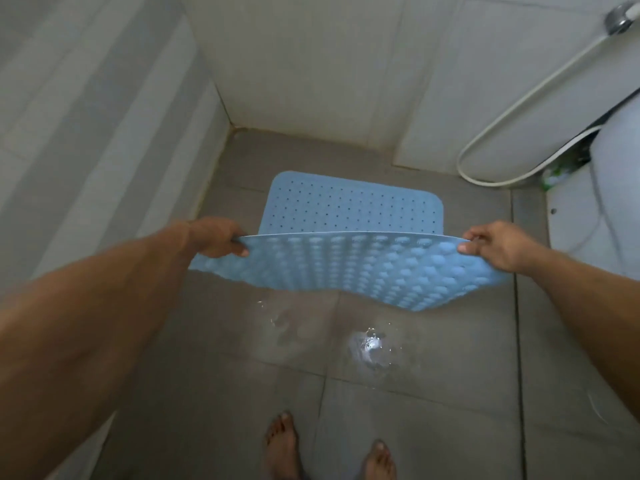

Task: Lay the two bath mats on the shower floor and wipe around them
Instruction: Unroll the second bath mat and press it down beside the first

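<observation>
We held the second bath mat (349, 271) up over the wet shower floor (433, 393).

Our left hand (216, 239) and right hand (491, 245) each had fingers pinched shut on a top corner, suction cups facing us, while the first bath mat (349, 206) lay flat toward the floor's far edge. To do this well, we judged it best to lower the hanging edge beside that mat, then press outward.

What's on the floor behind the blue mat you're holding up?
Another blue mat lies flat on the grey floor behind the held mat, which both hands grip by its top edge. Its near edge is hidden by the held one.
</observation>
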`<act>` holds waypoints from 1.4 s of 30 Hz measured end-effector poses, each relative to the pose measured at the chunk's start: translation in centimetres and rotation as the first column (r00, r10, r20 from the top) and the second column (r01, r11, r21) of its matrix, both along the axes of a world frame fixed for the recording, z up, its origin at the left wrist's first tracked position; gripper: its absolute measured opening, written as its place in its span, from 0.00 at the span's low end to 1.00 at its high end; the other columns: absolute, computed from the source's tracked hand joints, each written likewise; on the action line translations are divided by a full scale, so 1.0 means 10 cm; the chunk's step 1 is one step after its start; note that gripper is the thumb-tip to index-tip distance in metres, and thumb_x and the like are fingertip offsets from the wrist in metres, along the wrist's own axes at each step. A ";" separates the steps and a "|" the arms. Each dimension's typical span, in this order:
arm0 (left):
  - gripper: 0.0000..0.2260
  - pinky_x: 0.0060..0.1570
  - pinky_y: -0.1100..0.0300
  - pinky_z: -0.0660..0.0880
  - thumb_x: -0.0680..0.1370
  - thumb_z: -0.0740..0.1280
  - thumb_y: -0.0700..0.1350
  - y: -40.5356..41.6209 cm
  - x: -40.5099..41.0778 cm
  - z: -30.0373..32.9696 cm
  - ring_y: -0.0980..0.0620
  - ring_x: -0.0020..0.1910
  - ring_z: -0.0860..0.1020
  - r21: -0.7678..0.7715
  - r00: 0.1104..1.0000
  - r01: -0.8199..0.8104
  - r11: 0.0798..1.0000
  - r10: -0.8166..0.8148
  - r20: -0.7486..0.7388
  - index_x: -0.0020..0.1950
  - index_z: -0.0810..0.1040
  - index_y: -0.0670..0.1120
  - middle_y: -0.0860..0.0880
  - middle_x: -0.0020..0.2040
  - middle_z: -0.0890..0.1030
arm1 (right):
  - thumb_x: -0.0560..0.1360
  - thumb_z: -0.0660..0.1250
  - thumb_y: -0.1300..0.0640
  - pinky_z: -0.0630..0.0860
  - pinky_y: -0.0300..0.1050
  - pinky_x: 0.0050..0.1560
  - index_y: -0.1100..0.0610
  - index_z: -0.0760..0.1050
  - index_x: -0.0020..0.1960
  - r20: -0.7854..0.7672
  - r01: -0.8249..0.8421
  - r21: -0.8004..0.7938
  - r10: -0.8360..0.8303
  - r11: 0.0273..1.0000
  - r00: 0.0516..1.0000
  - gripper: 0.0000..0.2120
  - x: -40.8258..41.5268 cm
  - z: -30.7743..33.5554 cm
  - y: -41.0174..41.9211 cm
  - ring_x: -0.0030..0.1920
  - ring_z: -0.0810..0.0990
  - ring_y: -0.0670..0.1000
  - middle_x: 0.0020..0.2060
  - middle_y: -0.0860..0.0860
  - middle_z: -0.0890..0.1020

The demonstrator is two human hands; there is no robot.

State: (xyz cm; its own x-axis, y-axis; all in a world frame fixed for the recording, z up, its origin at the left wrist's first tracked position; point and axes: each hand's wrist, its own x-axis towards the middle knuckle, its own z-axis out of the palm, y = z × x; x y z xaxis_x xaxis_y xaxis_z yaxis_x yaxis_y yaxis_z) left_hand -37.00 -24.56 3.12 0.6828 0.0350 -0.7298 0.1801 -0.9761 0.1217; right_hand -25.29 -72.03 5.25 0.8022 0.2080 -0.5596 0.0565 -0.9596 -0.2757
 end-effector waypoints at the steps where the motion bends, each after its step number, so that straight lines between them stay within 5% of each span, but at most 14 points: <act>1: 0.19 0.55 0.58 0.72 0.77 0.68 0.54 0.02 0.00 -0.08 0.45 0.55 0.79 0.003 0.999 0.009 1.000 -0.009 -0.048 0.64 0.78 0.45 0.45 0.58 0.82 | 0.76 0.72 0.53 0.71 0.47 0.45 0.55 0.81 0.45 -0.018 -0.010 0.000 0.010 1.000 1.000 0.05 -0.04 -0.10 0.01 0.44 0.79 0.59 0.42 0.60 0.84; 3: 0.19 0.52 0.59 0.72 0.76 0.70 0.54 0.01 0.03 -0.31 0.46 0.53 0.80 0.002 0.990 0.030 1.000 -0.030 -0.137 0.62 0.79 0.43 0.45 0.57 0.83 | 0.76 0.72 0.55 0.69 0.46 0.41 0.50 0.78 0.40 -0.055 -0.053 -0.021 0.052 0.998 0.997 0.07 -0.07 -0.35 0.02 0.42 0.77 0.57 0.40 0.57 0.82; 7: 0.24 0.53 0.56 0.71 0.73 0.72 0.57 -0.15 0.19 -1.07 0.43 0.53 0.78 0.042 0.988 0.081 0.996 -0.075 -0.135 0.60 0.79 0.40 0.42 0.56 0.81 | 0.75 0.72 0.53 0.69 0.45 0.49 0.48 0.74 0.38 -0.093 -0.103 -0.085 0.095 0.991 0.991 0.10 0.03 -1.14 -0.10 0.46 0.76 0.55 0.42 0.52 0.79; 9: 0.26 0.52 0.52 0.73 0.72 0.72 0.60 -0.16 0.29 -1.57 0.43 0.50 0.78 0.082 0.996 0.069 0.994 -0.063 -0.066 0.57 0.79 0.40 0.42 0.54 0.81 | 0.76 0.70 0.52 0.69 0.46 0.51 0.51 0.77 0.47 -0.065 -0.116 -0.109 0.109 0.987 0.992 0.04 0.12 -1.59 -0.12 0.48 0.75 0.55 0.48 0.57 0.80; 13: 0.22 0.46 0.50 0.73 0.72 0.71 0.60 -0.18 0.60 -2.56 0.43 0.42 0.76 0.106 0.991 0.002 0.994 -0.016 0.130 0.46 0.78 0.40 0.40 0.46 0.80 | 0.77 0.68 0.47 0.73 0.52 0.56 0.51 0.78 0.54 0.083 -0.046 -0.181 0.062 0.982 0.995 0.10 0.36 -2.58 -0.17 0.56 0.79 0.61 0.54 0.60 0.81; 16: 0.18 0.47 0.52 0.71 0.75 0.69 0.58 -0.20 0.85 -3.16 0.42 0.44 0.76 0.189 0.959 -0.017 0.982 -0.037 0.283 0.48 0.77 0.43 0.42 0.46 0.79 | 0.77 0.67 0.44 0.75 0.56 0.58 0.50 0.76 0.50 0.168 -0.026 -0.216 0.063 0.976 0.984 0.10 0.55 -3.30 -0.15 0.55 0.78 0.63 0.53 0.61 0.81; 20: 0.12 0.55 0.47 0.68 0.79 0.66 0.53 -0.16 1.07 -3.95 0.42 0.44 0.74 0.261 0.888 -0.011 0.965 -0.111 0.447 0.46 0.74 0.44 0.40 0.45 0.79 | 0.81 0.61 0.46 0.72 0.57 0.54 0.56 0.75 0.60 0.286 0.029 -0.328 0.070 0.944 0.956 0.16 0.72 -4.10 -0.12 0.57 0.77 0.66 0.57 0.64 0.78; 23: 0.09 0.57 0.46 0.67 0.78 0.67 0.49 -0.07 1.18 -4.50 0.38 0.51 0.75 0.245 0.817 -0.035 0.969 -0.113 0.565 0.50 0.76 0.43 0.39 0.49 0.78 | 0.80 0.60 0.49 0.71 0.58 0.59 0.56 0.72 0.67 0.320 0.067 -0.376 0.061 0.924 0.946 0.18 0.81 -4.55 -0.11 0.61 0.75 0.65 0.62 0.62 0.75; 28: 0.08 0.55 0.47 0.69 0.78 0.68 0.46 0.11 1.17 -5.04 0.37 0.52 0.72 -0.065 0.642 -0.059 0.996 0.088 0.762 0.50 0.80 0.43 0.39 0.47 0.77 | 0.75 0.64 0.60 0.66 0.59 0.69 0.57 0.69 0.71 0.585 0.096 -0.091 -0.024 0.991 0.811 0.24 0.75 -5.09 -0.08 0.68 0.69 0.65 0.70 0.62 0.69; 32: 0.09 0.55 0.46 0.69 0.80 0.64 0.48 0.11 1.05 -5.15 0.38 0.53 0.71 -0.069 0.573 -0.035 0.997 0.077 0.816 0.53 0.78 0.43 0.41 0.50 0.75 | 0.73 0.63 0.67 0.67 0.59 0.70 0.57 0.74 0.67 0.661 0.025 -0.008 -0.013 1.000 0.750 0.23 0.66 -5.33 -0.02 0.67 0.70 0.66 0.69 0.60 0.72; 34: 0.16 0.60 0.42 0.69 0.81 0.60 0.53 0.01 1.03 -5.14 0.36 0.58 0.72 0.010 0.559 -0.033 0.999 0.010 0.829 0.59 0.76 0.43 0.39 0.58 0.75 | 0.75 0.62 0.65 0.68 0.60 0.69 0.57 0.75 0.66 0.717 0.017 0.006 -0.016 1.000 0.697 0.20 0.61 -5.32 0.07 0.66 0.72 0.65 0.68 0.60 0.74; 36: 0.24 0.72 0.40 0.57 0.81 0.54 0.60 -0.21 0.98 -5.09 0.37 0.71 0.64 -0.014 0.586 -0.036 0.999 0.032 0.810 0.70 0.69 0.48 0.39 0.72 0.67 | 0.80 0.59 0.54 0.64 0.60 0.72 0.53 0.74 0.68 0.733 -0.009 0.062 -0.039 0.998 0.679 0.18 0.50 -5.26 0.22 0.69 0.71 0.61 0.70 0.57 0.73; 39: 0.31 0.75 0.42 0.38 0.79 0.45 0.68 -0.65 0.89 -5.09 0.46 0.79 0.45 -0.065 0.707 0.034 0.997 0.022 0.707 0.79 0.50 0.57 0.49 0.81 0.46 | 0.81 0.49 0.36 0.44 0.61 0.77 0.40 0.57 0.77 0.543 -0.006 0.010 -0.001 1.000 0.839 0.26 0.21 -5.32 0.43 0.80 0.52 0.53 0.79 0.47 0.56; 42: 0.35 0.74 0.41 0.33 0.76 0.42 0.72 -0.89 0.78 -5.25 0.50 0.79 0.38 0.010 0.762 0.144 0.990 -0.117 0.637 0.79 0.41 0.58 0.53 0.80 0.39 | 0.79 0.41 0.31 0.37 0.65 0.76 0.37 0.44 0.79 0.497 0.018 -0.066 0.017 0.998 0.868 0.30 0.01 -5.47 0.49 0.80 0.41 0.52 0.80 0.44 0.46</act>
